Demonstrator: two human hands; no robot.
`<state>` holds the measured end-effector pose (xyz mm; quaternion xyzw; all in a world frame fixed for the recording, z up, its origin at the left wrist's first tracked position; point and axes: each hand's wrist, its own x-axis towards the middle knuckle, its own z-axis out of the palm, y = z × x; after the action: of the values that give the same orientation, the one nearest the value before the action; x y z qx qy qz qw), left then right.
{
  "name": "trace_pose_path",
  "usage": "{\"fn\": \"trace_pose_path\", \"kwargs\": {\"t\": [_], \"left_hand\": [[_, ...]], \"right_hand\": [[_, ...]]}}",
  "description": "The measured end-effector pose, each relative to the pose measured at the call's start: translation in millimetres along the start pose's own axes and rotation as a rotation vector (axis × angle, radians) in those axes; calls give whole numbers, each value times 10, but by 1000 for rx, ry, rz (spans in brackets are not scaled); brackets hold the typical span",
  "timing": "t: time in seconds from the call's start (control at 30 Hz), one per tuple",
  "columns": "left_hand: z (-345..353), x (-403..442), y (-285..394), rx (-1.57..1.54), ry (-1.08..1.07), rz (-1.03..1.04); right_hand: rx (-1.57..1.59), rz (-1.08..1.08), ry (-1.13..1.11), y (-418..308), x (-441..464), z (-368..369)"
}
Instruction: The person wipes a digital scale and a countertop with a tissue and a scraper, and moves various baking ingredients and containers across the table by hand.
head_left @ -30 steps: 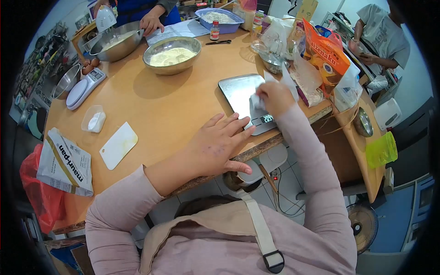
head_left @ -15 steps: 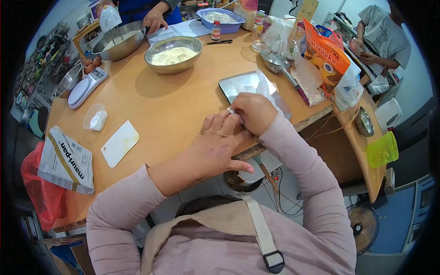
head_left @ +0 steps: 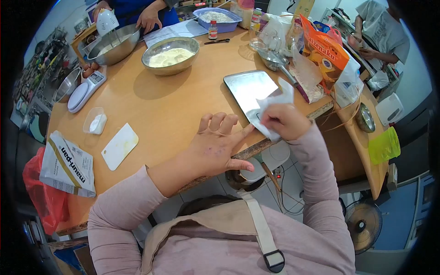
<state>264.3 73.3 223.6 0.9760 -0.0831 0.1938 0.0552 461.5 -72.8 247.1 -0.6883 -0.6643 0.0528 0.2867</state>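
My right hand [head_left: 288, 120] is closed round a crumpled white tissue [head_left: 283, 94], which lies over the right part of a shiny metal baking tray [head_left: 245, 89]. Part of the tissue hangs below my fingers at the tray's near edge. The tray rests flat near the front edge of the table. My left hand [head_left: 215, 142] is spread with the palm down, its index fingertip at the tray's near corner. Nothing is held in it.
A steel bowl of pale powder [head_left: 170, 58] stands beyond the tray. Left are a kitchen scale [head_left: 87, 91], a white scraper [head_left: 120, 146] and a mauri-pan bag [head_left: 68, 165]. An orange bag [head_left: 323, 50] stands right. Across the table, a person holds a hand mixer [head_left: 107, 21].
My right hand with the tissue has moved right and down, away from my left hand, uncovering more of the tray. My left hand has hardly moved.
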Motion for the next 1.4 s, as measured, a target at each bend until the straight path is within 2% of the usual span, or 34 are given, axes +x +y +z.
{"fn": "trace_pose_path", "kwargs": {"t": [0.07,0.17,0.23,0.27,0.33,0.37,0.4,0.43,0.47,0.5,0.53,0.6,0.63,0.67,0.7,0.73,0.83,0.87,0.93,0.97,1.0,1.03,1.07,1.1,1.13,1.17,1.3,1.33,1.4], "left_hand": [[-8,14,-8,13,32,12],[-41,45,-20,22,98,49],[-127,77,-5,-5,145,76],[-125,82,42,-168,164,44],[-115,81,192,-493,196,-22],[-183,66,329,-819,54,-86],[-131,13,440,-1221,-58,-273],[-59,-54,544,-1614,-181,-474],[-9,-90,633,-1998,-311,-695],[-247,-37,798,-2166,-208,-721],[-173,-79,782,-2179,-135,-701],[-39,-141,670,-2198,27,-662],[-55,-147,611,-2212,101,-659],[-86,-144,555,-2224,175,-652],[-208,-151,495,-2235,158,-609],[-309,-170,457,-2248,138,-569],[-428,-244,441,-1802,-166,-358],[-403,-314,424,-1694,-152,-313],[-395,-453,411,-1478,-129,-212],[-459,-530,447,-1418,-67,-355],[-459,-627,409,-1253,67,-321],[-473,-753,326,-1082,198,-284],[-514,-907,204,-827,279,-251],[-558,-1066,94,-570,359,-213],[-577,-1227,105,-432,452,-342],[-590,-1395,138,-291,547,-466],[-595,-1870,1,-144,750,-563],[-591,-1935,-23,-188,790,-563],[-594,-2005,-58,-273,860,-566]], "right_hand": [[35,-33,-8,41,-254,-198],[593,237,536,-52,-646,-332],[833,214,791,-169,-733,-220],[953,202,923,-250,-746,-133],[874,227,1006,-499,-624,119],[822,230,1020,-629,-544,245],[733,213,1074,-734,-436,405],[955,165,1054,-694,-397,591],[692,96,1080,-799,-319,653],[588,-70,1039,-741,-312,767],[307,-160,871,-822,-276,721],[-165,-306,839,-940,-59,617],[-346,-283,793,-986,-54,595],[-388,-312,740,-961,-59,602],[-427,-342,687,-935,-64,609],[-328,-416,629,-809,-66,619],[-139,-403,540,-715,-217,655],[-103,-364,529,-712,-255,639],[-310,-333,556,-673,-295,580],[-441,-292,608,-574,-324,545],[-472,-183,798,-417,-390,482],[-251,58,839,-387,-483,325],[41,200,999,-218,-619,270],[226,197,1120,-26,-810,214],[102,127,1148,160,-976,126],[38,219,1125,182,-1118,43],[-176,481,1031,604,-1414,-98],[-82,539,963,550,-1358,-127],[-164,480,996,631,-1181,-125]]}}
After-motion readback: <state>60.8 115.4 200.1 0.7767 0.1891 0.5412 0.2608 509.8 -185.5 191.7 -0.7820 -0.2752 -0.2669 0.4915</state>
